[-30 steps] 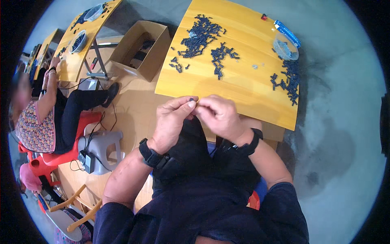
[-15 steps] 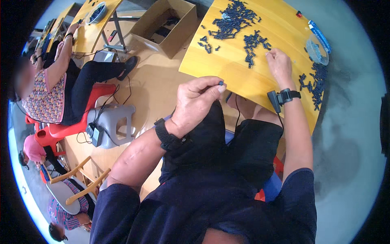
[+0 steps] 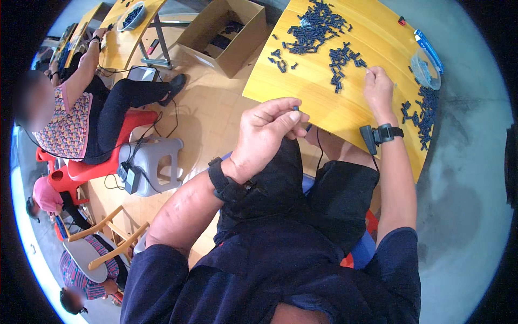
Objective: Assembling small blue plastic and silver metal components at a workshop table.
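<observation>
Small dark part (image 3: 295,108) | pinched in left hand (image 3: 265,135) fingers, above lap; right hand (image 3: 379,86) on yellow counter (image 3: 329,110) by dark parts (image 3: 341,63), fingers seemingly curled, grip unclear

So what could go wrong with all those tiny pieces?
The left hand pinches one small dark piece out past the table's edge, over the lap; if it slips, it may drop to the floor. The right hand reaches among loose dark pieces and could knock some about. More pieces lie near the table's right edge and could roll off.
</observation>
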A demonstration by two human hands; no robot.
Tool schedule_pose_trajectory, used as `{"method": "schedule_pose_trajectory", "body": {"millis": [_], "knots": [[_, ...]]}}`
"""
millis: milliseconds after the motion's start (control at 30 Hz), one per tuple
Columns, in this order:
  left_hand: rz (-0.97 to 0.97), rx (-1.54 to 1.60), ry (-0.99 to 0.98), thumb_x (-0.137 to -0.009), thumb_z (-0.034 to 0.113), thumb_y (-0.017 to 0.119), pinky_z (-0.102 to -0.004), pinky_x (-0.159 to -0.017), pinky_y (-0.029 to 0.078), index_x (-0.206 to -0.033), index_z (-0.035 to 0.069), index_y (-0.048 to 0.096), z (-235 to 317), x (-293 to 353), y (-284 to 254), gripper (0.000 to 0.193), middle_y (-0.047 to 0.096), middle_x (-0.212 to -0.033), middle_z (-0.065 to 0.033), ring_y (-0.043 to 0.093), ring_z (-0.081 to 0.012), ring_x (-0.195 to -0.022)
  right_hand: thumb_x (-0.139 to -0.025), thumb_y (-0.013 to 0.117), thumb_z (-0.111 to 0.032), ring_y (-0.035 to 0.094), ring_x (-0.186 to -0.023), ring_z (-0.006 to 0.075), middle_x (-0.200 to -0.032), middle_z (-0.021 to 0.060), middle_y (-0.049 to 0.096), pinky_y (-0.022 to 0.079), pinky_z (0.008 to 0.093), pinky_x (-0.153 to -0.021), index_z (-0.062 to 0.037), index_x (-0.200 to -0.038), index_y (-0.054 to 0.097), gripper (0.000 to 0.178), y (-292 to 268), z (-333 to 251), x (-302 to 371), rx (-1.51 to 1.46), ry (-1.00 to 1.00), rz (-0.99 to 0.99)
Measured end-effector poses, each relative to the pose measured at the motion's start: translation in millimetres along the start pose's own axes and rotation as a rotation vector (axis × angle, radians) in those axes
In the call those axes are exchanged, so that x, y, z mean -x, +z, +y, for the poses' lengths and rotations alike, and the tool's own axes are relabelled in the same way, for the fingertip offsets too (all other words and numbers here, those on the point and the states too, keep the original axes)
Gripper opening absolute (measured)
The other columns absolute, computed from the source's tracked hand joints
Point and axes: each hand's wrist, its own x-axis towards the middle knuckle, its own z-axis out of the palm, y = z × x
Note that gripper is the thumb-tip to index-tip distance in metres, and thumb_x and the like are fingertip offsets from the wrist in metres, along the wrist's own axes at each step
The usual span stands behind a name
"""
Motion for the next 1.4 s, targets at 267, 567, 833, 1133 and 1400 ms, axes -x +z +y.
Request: {"method": "schedule_pose_trajectory", "body": {"millis": [267,567,833,1133,1400], "knots": [[-0.052,0.042,-0.062,-0.092,0.007,0.057,-0.0252,-0.067,0.050,-0.099,0.002,0.062,0,-5,-2,0.011,0.068,-0.092,-0.0075,0.064,-0.0131,-0.077,-0.091,0.055,-0.011,0.061,-0.057,0.0136,-0.077,0.0065,0.061,0.054,0.0261,-0.052,0.0047,-0.105,0.059,0.021,-43,-50,43,-1.085,0.532,-0.265],[-0.202,0.279,-0.182,-0.091,0.007,0.059,-0.0242,-0.063,0.050,-0.100,0.003,0.063,14,7,7,0.011,0.067,-0.090,-0.0076,0.063,-0.0120,-0.070,-0.093,0.052,-0.005,0.065,-0.064,0.0142,-0.082,0.0083,0.062,0.056,0.0262,-0.058,0.0035,-0.099,0.058,0.012,-101,-108,88,-1.300,0.377,-0.536],[-0.193,0.363,-0.140,-0.092,0.007,0.056,-0.0269,-0.066,0.052,-0.104,0.003,0.063,18,19,22,0.014,0.068,-0.096,-0.0114,0.064,-0.0150,-0.073,-0.095,0.051,-0.005,0.063,-0.063,0.0114,-0.082,0.0069,0.062,0.053,0.0230,-0.059,0.0028,-0.098,0.056,0.010,-138,-131,111,-1.362,0.151,-0.479],[-0.271,0.423,-0.082,-0.094,0.009,0.054,-0.0267,-0.067,0.050,-0.103,0.003,0.063,7,29,27,0.014,0.067,-0.092,-0.0091,0.062,-0.0142,-0.072,-0.094,0.051,-0.003,0.059,-0.058,0.0092,-0.078,0.0052,0.061,0.049,0.0211,-0.054,0.0026,-0.097,0.056,0.008,-144,-141,125,-1.362,0.108,-0.426],[-0.276,0.405,-0.086,-0.093,0.010,0.056,-0.0254,-0.067,0.048,-0.102,0.002,0.064,10,34,28,0.014,0.066,-0.090,-0.0075,0.059,-0.0126,-0.073,-0.093,0.054,-0.003,0.058,-0.056,0.0077,-0.076,0.0045,0.062,0.047,0.0201,-0.051,0.0026,-0.095,0.060,0.008,-146,-146,125,-1.271,0.077,-0.374]]}}
